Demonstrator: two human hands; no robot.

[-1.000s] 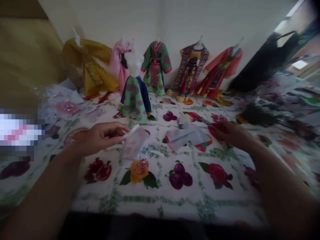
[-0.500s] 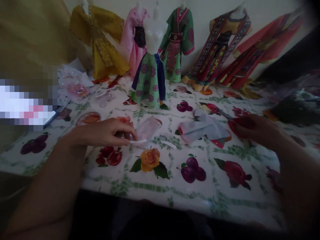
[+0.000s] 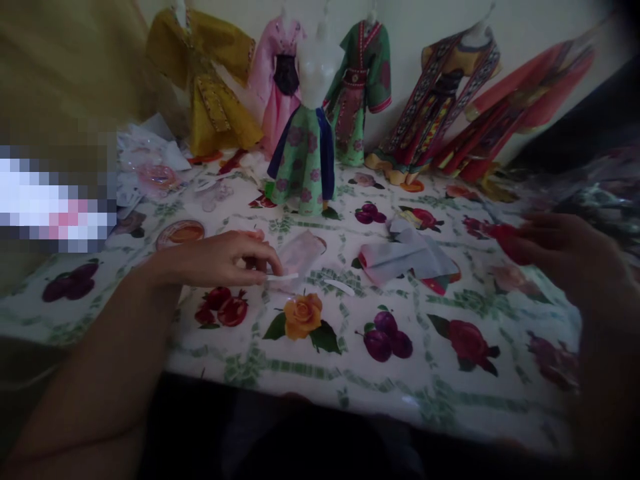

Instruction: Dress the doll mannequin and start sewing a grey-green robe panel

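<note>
- Tablecloth [image 3: 310,407], white, printed with fruit and flowers; near edge falls into dark shadow.
- Left hand [image 3: 225,259], forearm slanting up from lower left; palm down, fingers curled, thumb partly hidden, pinching a strip.
- Right hand [image 3: 563,250], far right, fingers reaching inward, closed around red-handled scissors; blurred, forearm lost in darkness.
- Dress form [image 3: 303,160], bare-topped, green and blue skirt, upright beyond the hands; five dressed forms behind, some necks meeting the upper edge.
- Bright object, left edge, obscured by pixelation.
- Folded grey-white pieces [image 3: 410,259], between the hands; underside unseen.
- Pale sheet [image 3: 303,252], just beyond the left fingertips.
- Red-handled scissors [image 3: 509,241], at the right fingers; blades barely legible.
- White strip [image 3: 285,276], in the left fingertips, one end covered.
- Second strip [image 3: 340,287], loose on the cloth.
</note>
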